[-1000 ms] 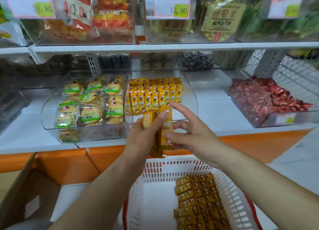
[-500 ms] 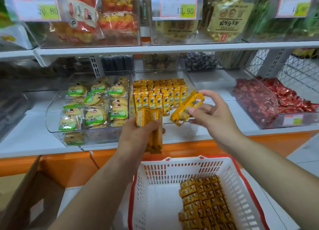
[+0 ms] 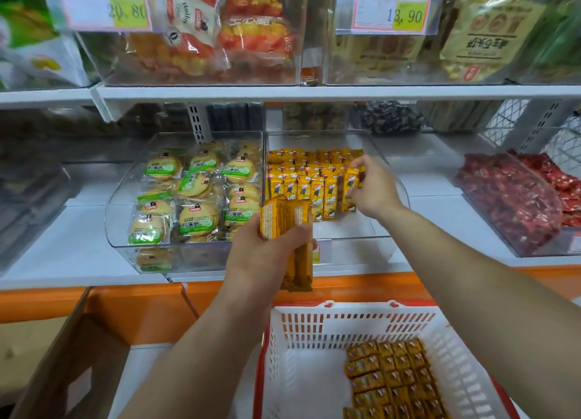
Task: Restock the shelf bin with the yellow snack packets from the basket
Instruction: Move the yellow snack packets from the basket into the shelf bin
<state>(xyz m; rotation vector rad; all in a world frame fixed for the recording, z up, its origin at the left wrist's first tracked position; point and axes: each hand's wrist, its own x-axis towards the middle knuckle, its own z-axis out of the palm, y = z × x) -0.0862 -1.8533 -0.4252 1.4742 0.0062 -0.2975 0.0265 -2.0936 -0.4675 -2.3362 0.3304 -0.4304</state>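
Right hand (image 3: 374, 188) on packet (image 3: 349, 189) in bin (image 3: 345, 229)

The white shelf board (image 3: 63, 245) before me.
On it stand a clear plastic bin of green-labelled round biscuits (image 3: 119, 230), a clear plastic bin of yellow snack packets (image 3: 349, 228) touching it and, apart, a clear bin of red-wrapped sweets (image 3: 534, 248).
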